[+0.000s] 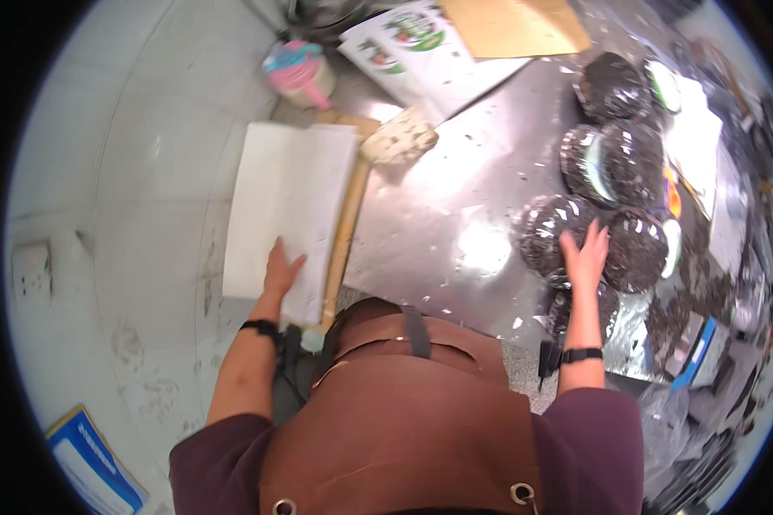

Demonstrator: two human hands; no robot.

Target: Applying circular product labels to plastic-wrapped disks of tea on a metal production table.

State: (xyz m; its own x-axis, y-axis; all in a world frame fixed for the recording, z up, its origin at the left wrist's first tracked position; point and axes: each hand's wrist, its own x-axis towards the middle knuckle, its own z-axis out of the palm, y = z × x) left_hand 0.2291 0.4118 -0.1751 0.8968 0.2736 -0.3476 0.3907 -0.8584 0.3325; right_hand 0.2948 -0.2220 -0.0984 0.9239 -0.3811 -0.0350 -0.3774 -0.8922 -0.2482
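Note:
My left hand [282,270] rests with fingers apart on a stack of white paper sheets [290,193], which lies over a brown board [348,225] at the table's left edge. On the right, my right hand [585,254] reaches over round dark bundles in shiny clear plastic, between one bundle [551,232] and its neighbour [636,251]. Its fingers are spread; whether they touch the wrapping is hard to tell. Further back are more wrapped bundles [613,87], some with pale, shiny labels. A speckled cream block [399,138] sits beside the papers' top right corner.
The metal tabletop [438,225] carries small scraps. Behind stand a pink and blue lidded jug [299,71], printed white sheets [425,58] and a tan envelope [515,26]. A blue and white box [699,354] lies at right. A wall socket [32,273] is at far left.

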